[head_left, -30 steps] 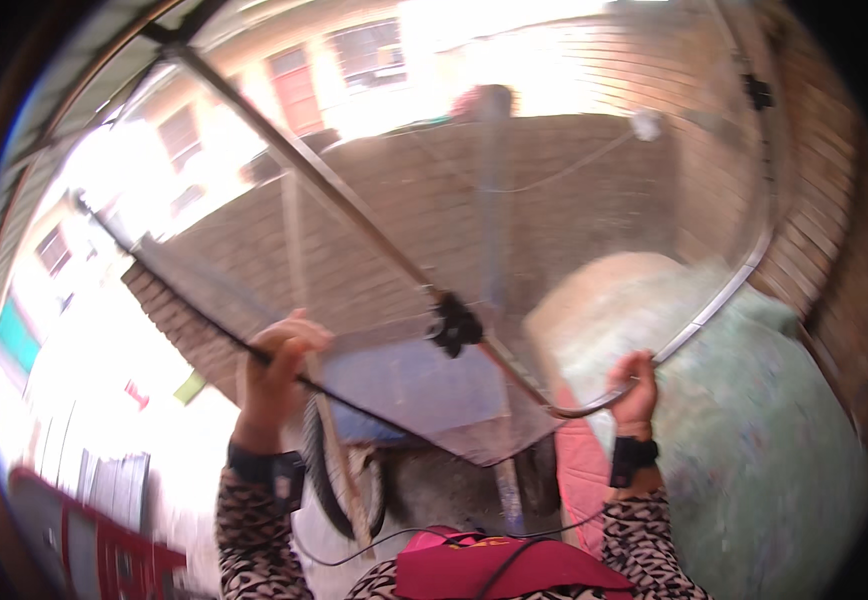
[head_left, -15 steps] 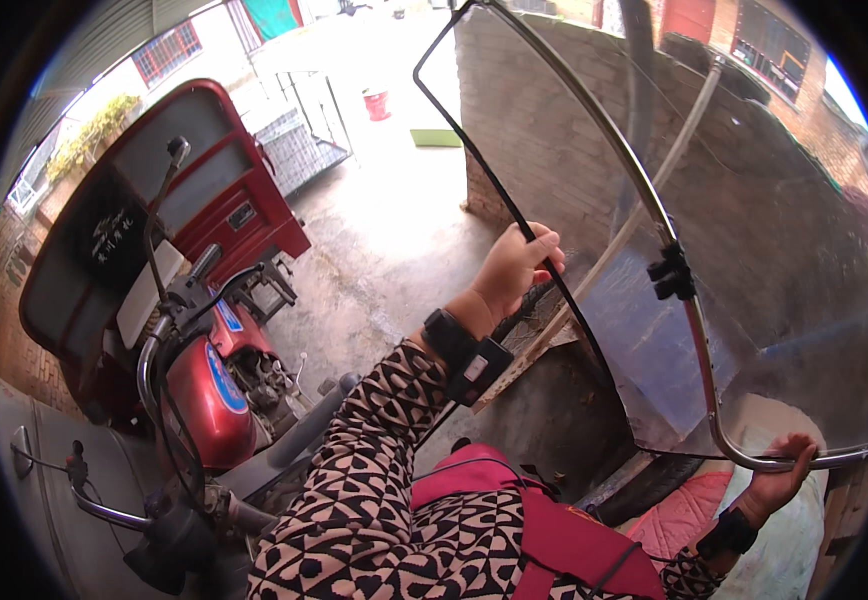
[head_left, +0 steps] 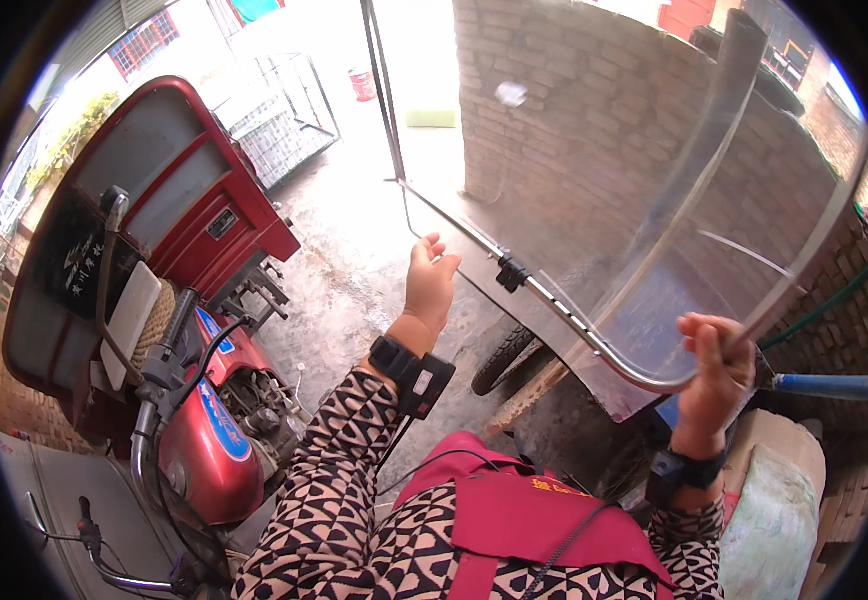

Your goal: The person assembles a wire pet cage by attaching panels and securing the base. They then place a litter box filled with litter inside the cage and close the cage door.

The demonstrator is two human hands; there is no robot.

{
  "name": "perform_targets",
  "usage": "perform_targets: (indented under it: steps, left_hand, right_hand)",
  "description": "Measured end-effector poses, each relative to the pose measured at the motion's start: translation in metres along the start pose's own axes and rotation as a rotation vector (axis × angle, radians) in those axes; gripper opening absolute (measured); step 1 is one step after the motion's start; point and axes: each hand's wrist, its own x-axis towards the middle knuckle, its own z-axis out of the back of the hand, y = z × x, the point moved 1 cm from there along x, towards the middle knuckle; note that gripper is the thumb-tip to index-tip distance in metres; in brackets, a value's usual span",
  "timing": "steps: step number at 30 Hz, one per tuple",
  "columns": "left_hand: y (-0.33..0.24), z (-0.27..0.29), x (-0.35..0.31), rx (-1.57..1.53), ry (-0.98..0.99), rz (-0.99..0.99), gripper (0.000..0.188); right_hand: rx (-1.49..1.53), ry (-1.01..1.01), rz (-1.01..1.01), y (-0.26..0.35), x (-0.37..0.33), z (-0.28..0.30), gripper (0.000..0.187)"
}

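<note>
A clear plastic windshield (head_left: 574,180) with a bent metal tube frame (head_left: 579,322) is held up and tilted in front of me. A black clamp (head_left: 511,272) sits on the tube. My left hand (head_left: 428,290) is closed at the windshield's near left edge, by its corner; its grip is partly hidden. My right hand (head_left: 714,375) is closed round the tube at the bend on the right. Dark bands (head_left: 394,352) are strapped at both wrists.
A red cargo tricycle (head_left: 216,440) stands on my left, its handlebar (head_left: 159,370) close to my left arm. Behind the clear sheet rises a brick wall (head_left: 554,130). A wheel (head_left: 506,360) and a wooden pole (head_left: 529,398) lie below; a cloth-covered bundle (head_left: 769,500) is at right.
The windshield has turned, its tube now sloping from upper left to lower right. My right hand has risen and come left with it. The left hand has shifted left along the edge.
</note>
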Motion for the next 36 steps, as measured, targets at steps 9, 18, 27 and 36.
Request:
perform_targets:
  steps: [9, 18, 27, 36]
  left_hand:
    - [-0.063, -0.049, -0.019, -0.247, 0.492, -0.077, 0.017]
    - [-0.058, -0.054, 0.123, -0.329, 0.752, -0.018, 0.037]
    - [-0.014, -0.043, 0.151, -0.481, 0.68, 0.097, 0.035]
    - [-0.045, -0.086, 0.116, -0.308, 0.682, 0.135, 0.036]
  right_hand:
    - [0.147, 0.201, -0.292, -0.076, 0.025, -0.086, 0.006]
    - [0.026, 0.166, -0.405, -0.145, 0.058, -0.203, 0.011]
    - [-0.263, 0.237, -0.44, -0.173, 0.064, -0.21, 0.013]
    - [-0.064, 0.223, -0.466, -0.173, 0.063, -0.175, 0.012]
